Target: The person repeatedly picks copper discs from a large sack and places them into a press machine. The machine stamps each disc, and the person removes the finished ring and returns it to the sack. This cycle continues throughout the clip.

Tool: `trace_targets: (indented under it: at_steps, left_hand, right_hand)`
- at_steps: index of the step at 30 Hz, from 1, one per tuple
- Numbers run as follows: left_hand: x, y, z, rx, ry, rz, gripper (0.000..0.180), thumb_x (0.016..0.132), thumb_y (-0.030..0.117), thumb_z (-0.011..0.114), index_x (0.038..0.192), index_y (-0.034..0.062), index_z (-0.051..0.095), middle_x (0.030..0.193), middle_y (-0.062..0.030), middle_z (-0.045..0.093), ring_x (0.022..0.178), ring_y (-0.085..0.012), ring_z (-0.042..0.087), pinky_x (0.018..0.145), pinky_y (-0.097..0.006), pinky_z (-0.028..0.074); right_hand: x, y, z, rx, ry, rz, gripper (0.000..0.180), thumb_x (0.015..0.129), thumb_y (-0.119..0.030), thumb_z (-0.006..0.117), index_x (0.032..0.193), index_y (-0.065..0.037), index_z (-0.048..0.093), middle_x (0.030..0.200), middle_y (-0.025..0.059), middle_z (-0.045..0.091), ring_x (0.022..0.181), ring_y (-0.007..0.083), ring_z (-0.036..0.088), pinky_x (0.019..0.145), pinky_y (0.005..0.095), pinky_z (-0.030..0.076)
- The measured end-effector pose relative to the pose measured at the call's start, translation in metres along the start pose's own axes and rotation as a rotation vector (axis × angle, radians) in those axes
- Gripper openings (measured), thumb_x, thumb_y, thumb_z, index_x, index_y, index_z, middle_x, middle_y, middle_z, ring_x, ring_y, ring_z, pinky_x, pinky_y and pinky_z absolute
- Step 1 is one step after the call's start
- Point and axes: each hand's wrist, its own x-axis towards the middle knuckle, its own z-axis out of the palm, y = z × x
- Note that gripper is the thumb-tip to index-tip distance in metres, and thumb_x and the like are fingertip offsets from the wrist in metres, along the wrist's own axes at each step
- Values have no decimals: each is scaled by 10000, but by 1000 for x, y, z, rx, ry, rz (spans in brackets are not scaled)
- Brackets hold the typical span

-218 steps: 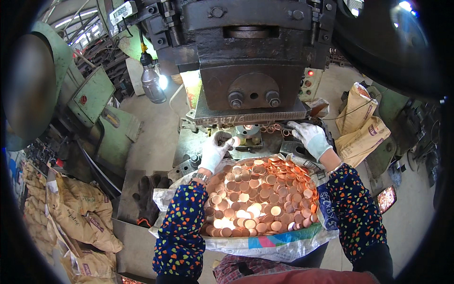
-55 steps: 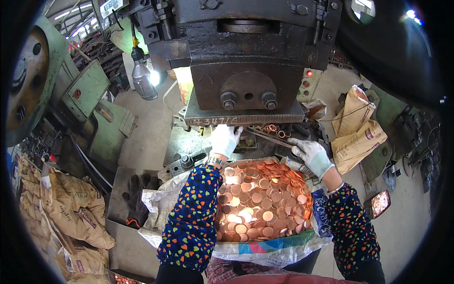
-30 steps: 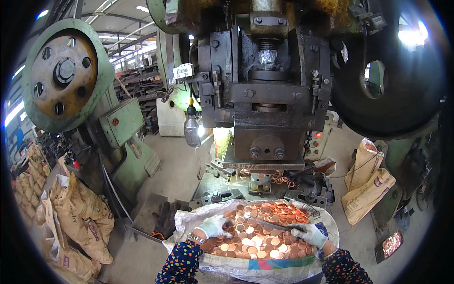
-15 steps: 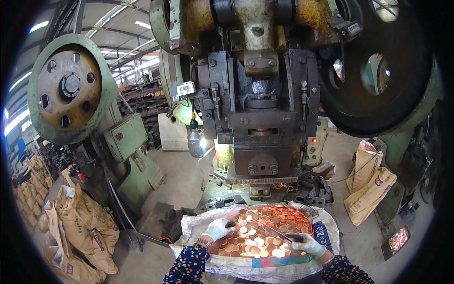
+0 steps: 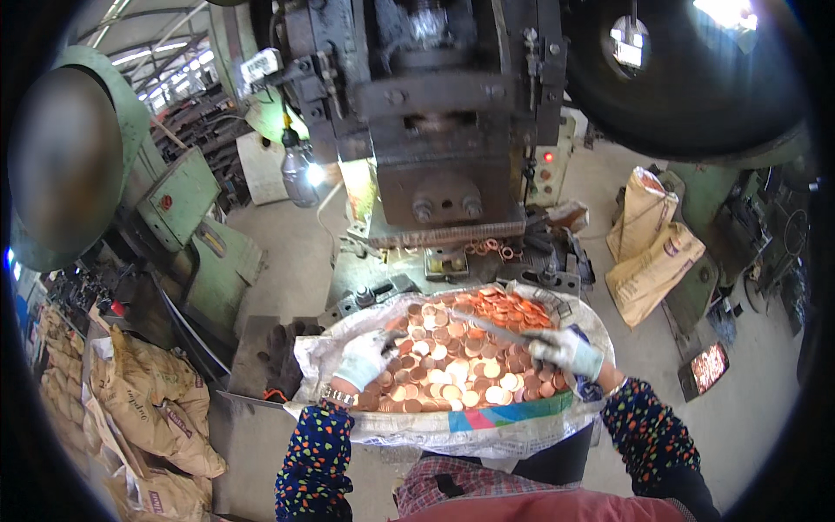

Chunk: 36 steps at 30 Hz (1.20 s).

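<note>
Round copper discs point(image 5: 461, 372) lie heaped in an opened white woven sack point(image 5: 383, 424) in front of me, with a redder patch of discs point(image 5: 509, 306) at the far side. My left hand point(image 5: 365, 357), in a whitish glove with dark fingertips, is at the heap's left edge, its fingers apart and near the discs. At the right edge my gloved right hand point(image 5: 564, 350) is closed on a long thin metal tool point(image 5: 489, 325). This tool points left and away across the discs, blurred by motion; its exact kind is unclear.
A large press point(image 5: 444, 174) rises beyond the sack, with several copper rings point(image 5: 492, 249) on its bed. A lit lamp point(image 5: 301, 174) hangs left of the ram. Paper sacks stand at left point(image 5: 156, 391) and right point(image 5: 654, 274). A phone-like screen point(image 5: 706, 369) shows at right.
The view has tipped downward, so the press and sack sit higher and my apron shows. My left hand has drawn back to the heap's left edge. My right hand still holds the thin tool.
</note>
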Motion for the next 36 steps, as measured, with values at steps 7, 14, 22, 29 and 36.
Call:
trace_targets:
  at_steps: [7,14,22,29,36]
  left_hand:
    - [8,13,-26,6,-125,35,190,802,239,653,959,132,659,914,-77,660,826,-264,633,732,-358,509]
    - [57,-4,-18,-546,-13,-106,165,839,145,630,956,34,594,841,-54,610,767,-155,589,700,-284,490]
    - [158,-27,36,-817,187,-331,190,846,151,660,966,15,602,806,-12,630,650,-63,559,567,-233,474]
    - [222,-13,73,-105,274,-396,405,800,415,638,845,17,697,770,-220,654,723,-370,645,686,-415,527]
    - [227,-7,83,154,356,-180,328,814,401,615,813,86,709,736,-154,665,687,-332,649,646,-412,535]
  right_hand:
    - [49,3,-57,-578,226,-84,448,944,-398,418,1253,-95,536,772,165,652,685,303,643,649,409,497]
    - [138,1,-71,-1155,395,-222,338,955,-327,425,1224,-147,521,814,73,656,747,236,646,628,367,514]
    - [171,12,-81,-1159,477,-148,332,950,-301,436,1236,-151,513,896,84,661,817,244,646,678,369,513]
    - [137,27,-85,-804,413,-154,402,946,-379,432,1265,-145,506,919,164,641,875,334,610,741,434,480]
    - [134,29,-82,-712,306,-137,416,946,-378,433,1251,-111,529,969,183,640,921,337,601,784,425,465]
